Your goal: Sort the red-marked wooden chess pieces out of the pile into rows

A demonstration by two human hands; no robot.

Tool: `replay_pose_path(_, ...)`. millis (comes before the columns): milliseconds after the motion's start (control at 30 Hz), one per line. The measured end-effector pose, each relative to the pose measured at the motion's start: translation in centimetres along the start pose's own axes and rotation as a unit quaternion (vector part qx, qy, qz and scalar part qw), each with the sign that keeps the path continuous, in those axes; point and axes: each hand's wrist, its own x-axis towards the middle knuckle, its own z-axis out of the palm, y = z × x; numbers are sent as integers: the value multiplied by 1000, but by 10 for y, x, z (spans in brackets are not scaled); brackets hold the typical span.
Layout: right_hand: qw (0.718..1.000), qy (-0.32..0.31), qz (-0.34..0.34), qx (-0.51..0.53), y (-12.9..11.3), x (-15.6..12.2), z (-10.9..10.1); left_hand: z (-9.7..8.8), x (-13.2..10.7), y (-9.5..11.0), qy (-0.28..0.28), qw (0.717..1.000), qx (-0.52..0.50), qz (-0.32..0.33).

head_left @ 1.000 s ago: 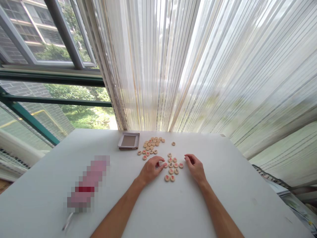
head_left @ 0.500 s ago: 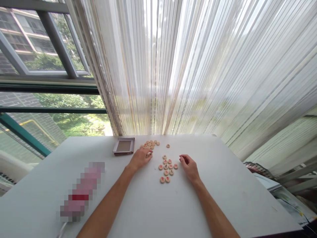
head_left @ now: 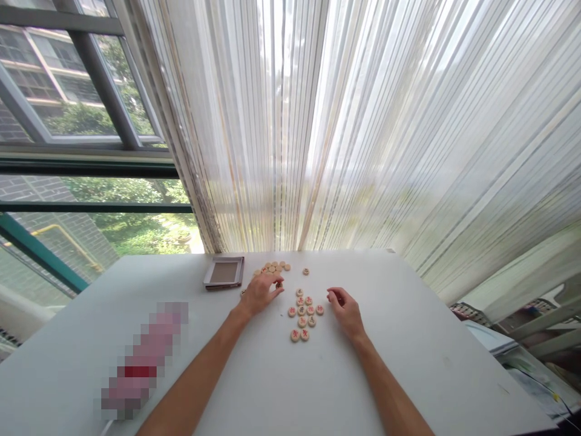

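Observation:
My left hand (head_left: 262, 292) pinches one round wooden Chinese chess piece (head_left: 279, 284) between thumb and forefinger, at the near side of a pile of pieces (head_left: 273, 267) that lie mostly blank side up. Another chess piece (head_left: 244, 293) shows partly at the left of this hand. In the middle of the table lies a close group of chess pieces (head_left: 301, 311), face up, with red and dark characters. My right hand (head_left: 345, 306) rests just right of the group, fingers curled in, and no piece shows in it. One lone piece (head_left: 305, 272) lies beyond the group.
A shallow open box (head_left: 224, 272) sits at the back left of the white table (head_left: 272, 387). A pixelated pinkish long object (head_left: 145, 357) with a white cord lies at the left. Sheer curtains (head_left: 290, 151) hang behind the far edge, beside an open window.
My left hand has moved slightly right, away from the pile, with the chess piece at its fingertips. My right hand stays curled beside the group. The view has shifted a little.

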Motion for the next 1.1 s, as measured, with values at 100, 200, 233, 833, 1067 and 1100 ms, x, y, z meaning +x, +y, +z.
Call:
replay_pose_path(100,1000,6,-3,-1,-2,-2,-2,-4,-9,18,30,994,-102,-24)
replay_pose_path(200,1000,-9,-19,-4,-13,-8,-3,-4,-26,35,20,981,-189,-35)
replay_pose_path(233,999,-20,-27,-6,-19,-12,-2,-4,-34,40,19,975,-217,-41)
replay_pose_path(833,955,-222,42,191,-66,-106,38,19,-109,75,-41,933,-355,-40)
replay_pose_path(1067,958,-208,78,180,-49,-120,36,19,-113,69,-109,934,-333,-70)
replay_pose_path(1100,959,-207,78,176,-49,-120,36,19,-113,69,-112,936,-327,-72)
